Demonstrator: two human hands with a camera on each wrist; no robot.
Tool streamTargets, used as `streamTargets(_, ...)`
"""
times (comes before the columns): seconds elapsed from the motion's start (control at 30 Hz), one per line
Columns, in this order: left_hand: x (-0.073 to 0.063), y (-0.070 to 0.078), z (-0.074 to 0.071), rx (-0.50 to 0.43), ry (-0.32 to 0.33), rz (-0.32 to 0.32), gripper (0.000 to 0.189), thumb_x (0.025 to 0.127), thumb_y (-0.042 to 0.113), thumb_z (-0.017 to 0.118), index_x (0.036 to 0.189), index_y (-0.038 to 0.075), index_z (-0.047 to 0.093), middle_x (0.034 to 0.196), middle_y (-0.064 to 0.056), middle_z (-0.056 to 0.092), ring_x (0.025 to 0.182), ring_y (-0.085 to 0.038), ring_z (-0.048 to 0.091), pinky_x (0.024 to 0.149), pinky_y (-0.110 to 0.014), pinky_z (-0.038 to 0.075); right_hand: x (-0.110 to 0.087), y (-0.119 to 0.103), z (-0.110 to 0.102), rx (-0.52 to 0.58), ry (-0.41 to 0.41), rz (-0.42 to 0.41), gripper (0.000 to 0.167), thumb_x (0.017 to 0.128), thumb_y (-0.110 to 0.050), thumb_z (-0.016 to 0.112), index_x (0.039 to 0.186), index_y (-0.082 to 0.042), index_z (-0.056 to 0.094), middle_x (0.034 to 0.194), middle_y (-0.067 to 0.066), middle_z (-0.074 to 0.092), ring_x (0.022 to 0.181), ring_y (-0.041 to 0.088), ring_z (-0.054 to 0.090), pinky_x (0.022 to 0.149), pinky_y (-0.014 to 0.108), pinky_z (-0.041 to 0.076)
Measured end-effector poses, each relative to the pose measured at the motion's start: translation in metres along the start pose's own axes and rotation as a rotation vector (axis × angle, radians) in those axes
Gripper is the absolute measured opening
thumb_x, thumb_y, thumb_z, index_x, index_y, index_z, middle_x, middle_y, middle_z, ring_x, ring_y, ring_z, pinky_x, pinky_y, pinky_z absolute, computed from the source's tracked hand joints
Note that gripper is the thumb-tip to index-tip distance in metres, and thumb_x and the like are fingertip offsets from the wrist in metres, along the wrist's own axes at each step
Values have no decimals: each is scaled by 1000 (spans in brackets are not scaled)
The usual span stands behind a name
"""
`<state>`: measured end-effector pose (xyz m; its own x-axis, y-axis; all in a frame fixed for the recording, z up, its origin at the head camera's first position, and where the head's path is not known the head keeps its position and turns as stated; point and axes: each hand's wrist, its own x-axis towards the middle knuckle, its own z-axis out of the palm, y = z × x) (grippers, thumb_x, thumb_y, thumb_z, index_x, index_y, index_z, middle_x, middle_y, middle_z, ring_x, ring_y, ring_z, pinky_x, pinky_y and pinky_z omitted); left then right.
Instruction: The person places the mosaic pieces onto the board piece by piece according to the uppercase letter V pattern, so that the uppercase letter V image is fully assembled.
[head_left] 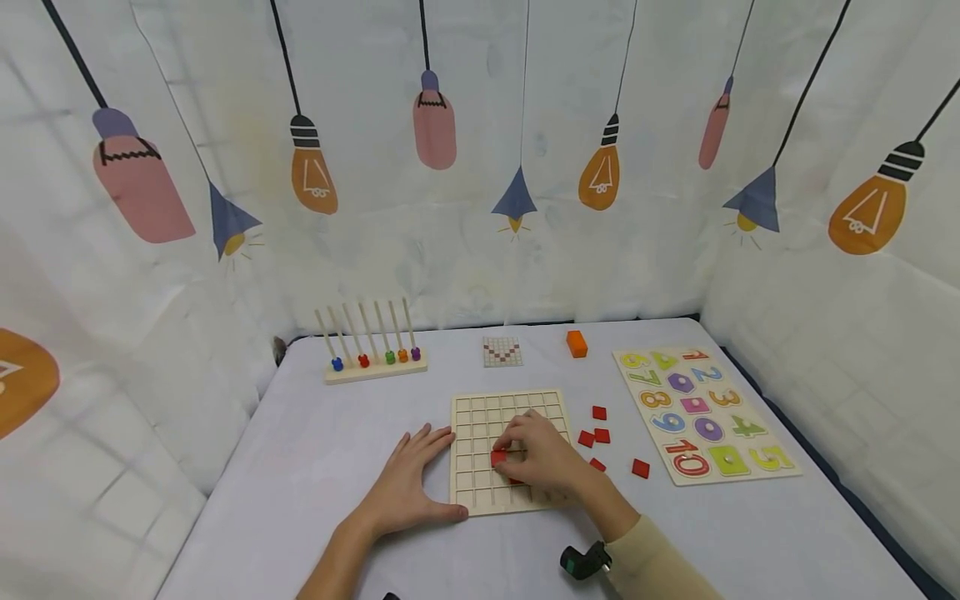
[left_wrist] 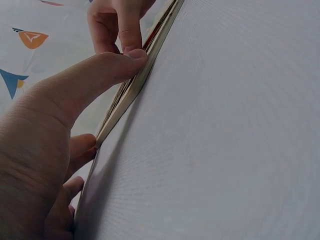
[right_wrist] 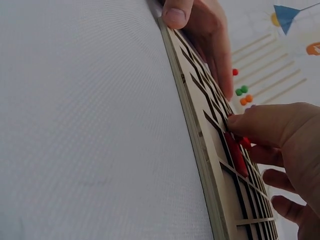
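Observation:
A wooden grid board [head_left: 471, 483] lies on the table in the head view. My left hand [head_left: 405, 483] is spread at its near left corner, thumb at the near edge and fingertips along the left side. Over the grid, my right hand [head_left: 542, 454] pinches a small red square tile [head_left: 498, 457] between thumb and fingers, right at a cell. A second red tile [right_wrist: 236, 154] sits in the grid beside the fingertips in the right wrist view, and the hand mostly hides it in the head view. In the left wrist view the left thumb [left_wrist: 125, 65] rests on the board's rim.
Several loose red tiles [head_left: 602, 435] lie right of the board. Farther right is a number puzzle board [head_left: 678, 479]. Behind stand a peg rack with coloured beads [head_left: 375, 372], a small pattern card [head_left: 502, 352] and an orange block [head_left: 577, 343].

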<state>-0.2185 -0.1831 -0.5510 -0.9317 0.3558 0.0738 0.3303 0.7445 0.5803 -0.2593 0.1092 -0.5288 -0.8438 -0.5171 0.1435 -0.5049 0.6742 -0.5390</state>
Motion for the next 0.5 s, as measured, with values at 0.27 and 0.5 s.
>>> streamTargets(0.27,1,1,0,10,3,-1,125,66,84,90,169,24,50,176,9,46,174,-31,23,143,-63,10,0,-1,0,-11,0,17,16,94,-37,88,110,-31,88,107,-19,73,108,7,50,92,34,50)
streamTargets(0.5,1,0,1,10,-7,-6,126,66,83,90,169,25,49,177,9,44,174,-30,22,143,-62,8,1,-1,1,2,-13,20,15,95,-35,88,109,-30,88,107,-19,72,107,7,50,91,33,49)
